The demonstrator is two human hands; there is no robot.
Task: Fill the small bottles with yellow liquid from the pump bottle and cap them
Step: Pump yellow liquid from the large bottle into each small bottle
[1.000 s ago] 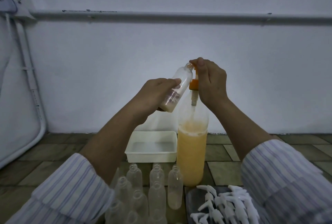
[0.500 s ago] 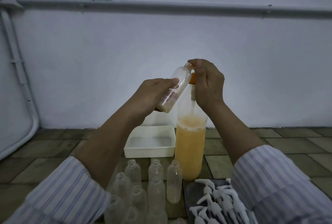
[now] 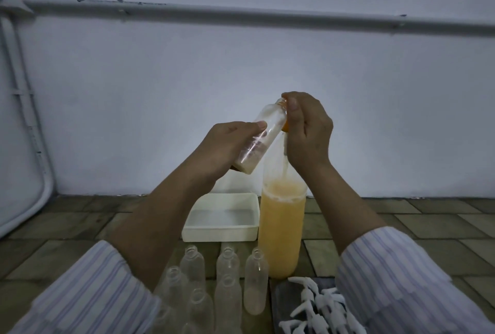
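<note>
My left hand [image 3: 225, 143] grips a small clear bottle [image 3: 263, 135], tilted with its mouth up against the orange pump head. A little pale liquid lies at the small bottle's lower end. My right hand [image 3: 308, 130] is curled over the orange pump head [image 3: 285, 127] of the tall pump bottle [image 3: 281, 229], which is more than half full of yellow liquid. Several empty small bottles [image 3: 227, 266] stand in rows on the floor in front. White spray caps [image 3: 318, 309] lie heaped on a dark tray at the lower right.
A white rectangular tub [image 3: 221, 232] sits on the tiled floor behind the bottles, left of the pump bottle. A white wall with a horizontal pipe [image 3: 241, 16] is close behind. A white pipe [image 3: 26, 119] runs down the left side.
My right hand has stayed curled on the pump head, which sank a little after the first frame. The small bottle stays at the nozzle, and the view has shifted slightly.
</note>
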